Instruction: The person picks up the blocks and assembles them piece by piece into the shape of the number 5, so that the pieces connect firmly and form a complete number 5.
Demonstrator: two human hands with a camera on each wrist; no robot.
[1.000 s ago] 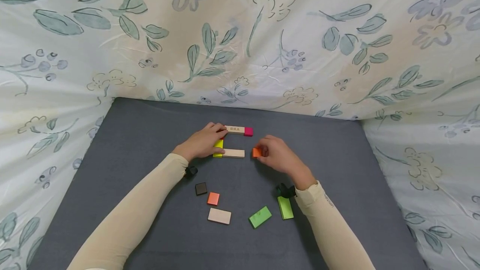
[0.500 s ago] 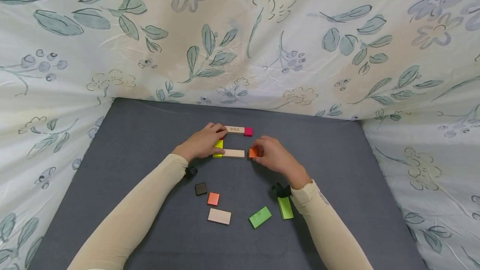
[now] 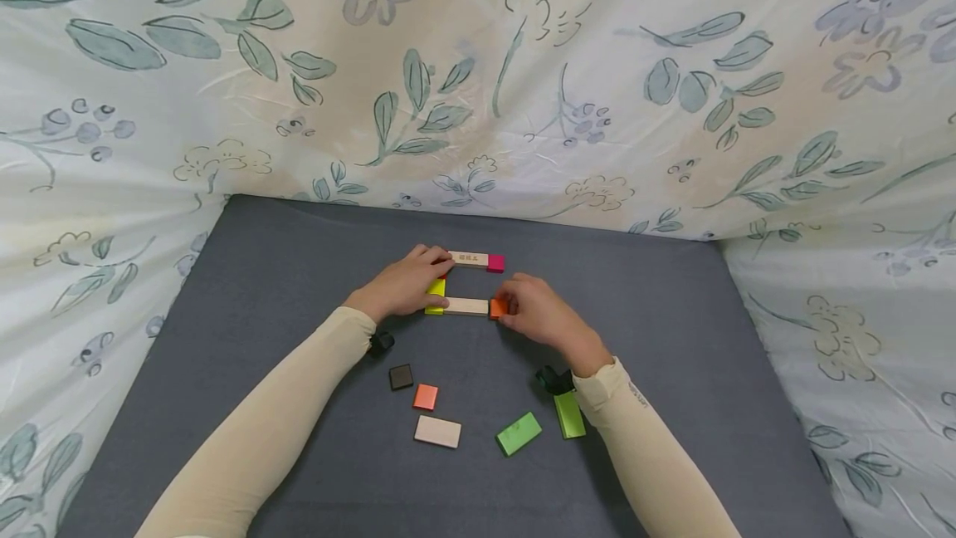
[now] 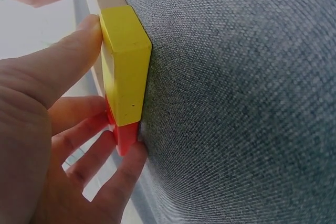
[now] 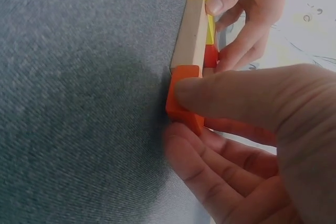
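Nearest, a pale block [image 3: 437, 431] and a green block [image 3: 519, 434] are set apart, perhaps to leave working room. Beyond, a small, plain, flat-faced orange block [image 3: 496, 309] is pinched between the right hand's [image 3: 545, 310] thumb and fingers at the end of a wooden strip [image 3: 466, 306], apparently to be kept in line; farther, a glossy yellow block [image 4: 123, 72] and red block [image 4: 127, 137] are held by the left hand [image 3: 396, 284], presumably for steadiness

upper wooden block [image 3: 469, 259]: characters, illegible | right sleeve [image 3: 639, 394]: print, illegible

Orange block [image 3: 495, 309] against pale plank [image 3: 466, 306]
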